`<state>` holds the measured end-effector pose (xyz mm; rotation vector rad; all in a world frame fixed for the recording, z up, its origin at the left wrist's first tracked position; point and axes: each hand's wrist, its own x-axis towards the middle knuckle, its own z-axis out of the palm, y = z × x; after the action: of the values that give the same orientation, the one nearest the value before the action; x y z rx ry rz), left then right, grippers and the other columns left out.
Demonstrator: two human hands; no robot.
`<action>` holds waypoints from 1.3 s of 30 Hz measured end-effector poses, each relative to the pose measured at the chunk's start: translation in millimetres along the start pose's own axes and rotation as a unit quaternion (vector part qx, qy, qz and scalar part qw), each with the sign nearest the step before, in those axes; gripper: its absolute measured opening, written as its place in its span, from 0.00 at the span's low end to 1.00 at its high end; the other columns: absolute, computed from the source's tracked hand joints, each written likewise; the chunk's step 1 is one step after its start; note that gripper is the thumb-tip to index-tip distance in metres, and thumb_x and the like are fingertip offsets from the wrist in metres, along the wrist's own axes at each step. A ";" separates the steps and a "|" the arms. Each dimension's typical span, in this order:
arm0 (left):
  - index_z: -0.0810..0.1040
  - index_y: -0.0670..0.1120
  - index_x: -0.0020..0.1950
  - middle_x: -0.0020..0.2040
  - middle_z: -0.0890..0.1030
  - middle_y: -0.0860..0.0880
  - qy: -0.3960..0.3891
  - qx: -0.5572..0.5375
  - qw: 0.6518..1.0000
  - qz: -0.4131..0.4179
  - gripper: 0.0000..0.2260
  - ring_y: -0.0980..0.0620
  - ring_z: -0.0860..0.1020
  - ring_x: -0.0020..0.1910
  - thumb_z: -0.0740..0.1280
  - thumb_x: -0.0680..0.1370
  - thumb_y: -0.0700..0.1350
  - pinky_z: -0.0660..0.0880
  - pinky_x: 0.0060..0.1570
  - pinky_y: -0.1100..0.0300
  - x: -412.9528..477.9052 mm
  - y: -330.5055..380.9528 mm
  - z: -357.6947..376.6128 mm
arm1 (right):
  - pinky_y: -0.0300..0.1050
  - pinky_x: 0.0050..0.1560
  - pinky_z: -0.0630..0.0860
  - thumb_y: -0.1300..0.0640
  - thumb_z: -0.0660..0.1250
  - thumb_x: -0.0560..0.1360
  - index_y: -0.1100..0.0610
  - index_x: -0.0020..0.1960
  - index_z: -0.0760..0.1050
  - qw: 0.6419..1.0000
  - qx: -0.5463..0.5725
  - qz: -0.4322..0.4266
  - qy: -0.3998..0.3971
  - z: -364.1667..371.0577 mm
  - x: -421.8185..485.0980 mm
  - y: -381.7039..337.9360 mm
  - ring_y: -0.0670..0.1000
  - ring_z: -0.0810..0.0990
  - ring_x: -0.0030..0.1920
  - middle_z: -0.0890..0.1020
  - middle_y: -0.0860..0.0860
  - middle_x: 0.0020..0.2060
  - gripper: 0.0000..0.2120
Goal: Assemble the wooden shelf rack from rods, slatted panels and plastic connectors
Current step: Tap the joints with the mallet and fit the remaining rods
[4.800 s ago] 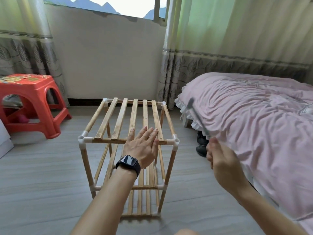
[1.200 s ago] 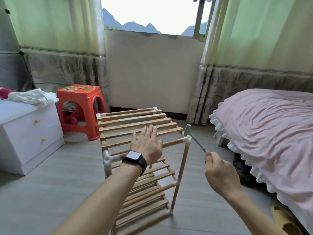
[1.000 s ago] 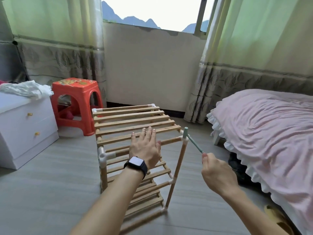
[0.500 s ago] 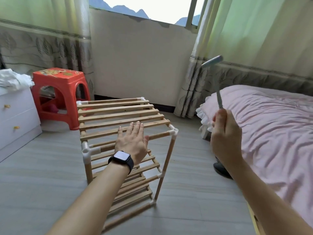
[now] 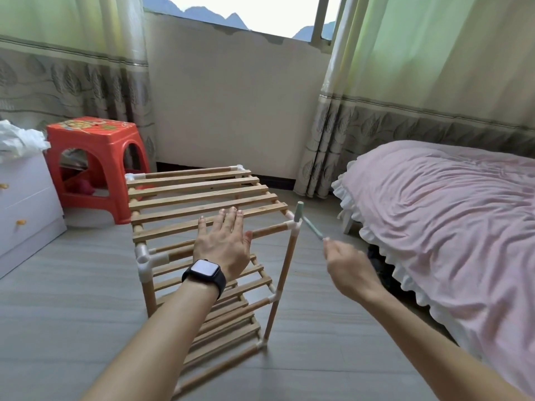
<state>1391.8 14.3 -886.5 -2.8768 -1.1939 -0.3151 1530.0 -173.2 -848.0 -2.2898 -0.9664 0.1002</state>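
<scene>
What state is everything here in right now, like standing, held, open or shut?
shelf rack: upright on the floor, slatted panels fitted.
left hand: flat, pressing on the top panel.
hammer: head at the top corner connector.
right hand: grips the hammer handle.
curtains: drawn apart.
drawers: shut.
stool: upright.

Soft daylight from the window (image 5: 260,10), beyond the fingers (image 5: 231,217) of the left hand (image 5: 223,250), fills the room; right hand (image 5: 348,266) slightly blurred; curtains (image 5: 434,68) bow at edges.
</scene>
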 end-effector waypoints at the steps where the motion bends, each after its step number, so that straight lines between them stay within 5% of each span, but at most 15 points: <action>1: 0.42 0.50 0.82 0.82 0.44 0.50 0.003 0.001 1.000 0.002 0.27 0.49 0.44 0.81 0.38 0.84 0.57 0.45 0.78 0.40 0.9 -0.9 0.3 | 0.51 0.38 0.69 0.46 0.49 0.84 0.56 0.37 0.69 0.994 0.078 -0.016 0.080 -1.8 4.9 1.6 0.53 0.74 0.34 0.76 0.49 0.30 0.23; 3: 0.43 0.50 0.82 0.82 0.45 0.50 0.014 -0.002 1.000 0.002 0.27 0.49 0.44 0.81 0.39 0.84 0.58 0.44 0.78 0.40 3.2 -1.4 0.2 | 0.48 0.35 0.68 0.47 0.50 0.83 0.51 0.37 0.67 0.929 0.252 -0.092 0.254 -3.3 0.7 -5.7 0.49 0.70 0.29 0.71 0.45 0.26 0.19; 4: 0.43 0.50 0.82 0.82 0.45 0.50 0.015 -0.005 1.000 0.000 0.28 0.49 0.45 0.81 0.40 0.84 0.59 0.44 0.78 0.40 4.0 -1.7 0.1 | 0.43 0.33 0.67 0.49 0.50 0.84 0.49 0.37 0.65 0.926 0.254 -0.122 0.250 1.0 -2.3 -7.1 0.47 0.69 0.28 0.70 0.45 0.26 0.18; 6: 0.43 0.50 0.82 0.82 0.46 0.49 0.018 0.003 1.000 -0.001 0.30 0.48 0.45 0.81 0.44 0.84 0.61 0.45 0.78 0.40 2.6 -0.5 3.8 | 0.43 0.35 0.66 0.50 0.48 0.86 0.50 0.37 0.65 0.989 0.105 -0.068 0.079 18.5 -11.2 -3.7 0.47 0.71 0.31 0.73 0.48 0.30 0.19; 8: 0.44 0.50 0.82 0.82 0.47 0.49 0.031 0.025 0.999 0.004 0.31 0.48 0.47 0.81 0.51 0.83 0.59 0.47 0.77 0.39 1.5 -1.1 7.2 | 0.49 0.38 0.66 0.47 0.48 0.85 0.53 0.36 0.66 0.997 0.004 0.017 -0.081 30.1 -14.5 12.7 0.50 0.72 0.34 0.75 0.50 0.32 0.22; 13: 0.55 0.47 0.81 0.76 0.65 0.43 0.061 0.063 0.996 -0.008 0.33 0.42 0.65 0.74 0.64 0.79 0.50 0.66 0.70 0.43 15.8 5.1 3.9 | 0.46 0.34 0.61 0.45 0.50 0.84 0.51 0.34 0.64 0.979 0.199 0.026 0.028 22.3 -10.5 30.7 0.48 0.65 0.29 0.68 0.42 0.22 0.22; 17: 0.66 0.48 0.74 0.65 0.69 0.44 0.065 0.035 0.995 -0.064 0.31 0.43 0.68 0.63 0.69 0.73 0.54 0.68 0.60 0.49 26.6 24.0 4.2 | 0.43 0.32 0.59 0.41 0.52 0.82 0.50 0.33 0.65 0.968 0.246 0.048 0.007 21.0 -23.1 42.1 0.44 0.64 0.25 0.68 0.44 0.25 0.22; 23: 0.66 0.48 0.76 0.65 0.71 0.46 0.118 0.027 0.990 0.072 0.33 0.44 0.69 0.63 0.69 0.72 0.50 0.69 0.59 0.49 17.8 0.5 3.5 | 0.38 0.31 0.63 0.42 0.53 0.84 0.50 0.45 0.81 0.966 0.250 0.045 0.043 2.0 -37.1 60.6 0.41 0.66 0.28 0.71 0.40 0.26 0.22; 28: 0.70 0.50 0.74 0.63 0.75 0.46 0.143 0.012 0.965 0.221 0.32 0.42 0.74 0.59 0.72 0.70 0.45 0.74 0.56 0.46 14.1 -33.2 10.6 | 0.37 0.25 0.60 0.47 0.54 0.84 0.54 0.55 0.80 0.946 0.321 0.035 0.005 3.9 -45.5 56.7 0.45 0.62 0.27 0.66 0.41 0.28 0.18; 34: 0.43 0.64 0.80 0.80 0.57 0.49 0.044 0.115 0.987 0.103 0.39 0.46 0.54 0.79 0.64 0.79 0.44 0.51 0.75 0.39 29.1 -44.3 5.0 | 0.40 0.28 0.63 0.45 0.52 0.84 0.48 0.47 0.77 0.973 0.226 -0.037 0.019 12.6 -57.3 45.7 0.46 0.64 0.28 0.67 0.43 0.27 0.17; 39: 0.47 0.54 0.82 0.82 0.47 0.47 0.010 0.088 0.994 0.070 0.37 0.45 0.46 0.81 0.64 0.78 0.49 0.47 0.77 0.37 18.0 -22.9 -12.9 | 0.44 0.31 0.62 0.47 0.53 0.84 0.55 0.35 0.67 0.992 0.116 -0.039 0.028 2.7 -59.3 36.4 0.45 0.66 0.26 0.69 0.45 0.23 0.21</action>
<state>1385.7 42.1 -872.0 -2.7775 -0.9567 -0.2230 1508.5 -230.3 -881.6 -2.0306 -0.9625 0.1083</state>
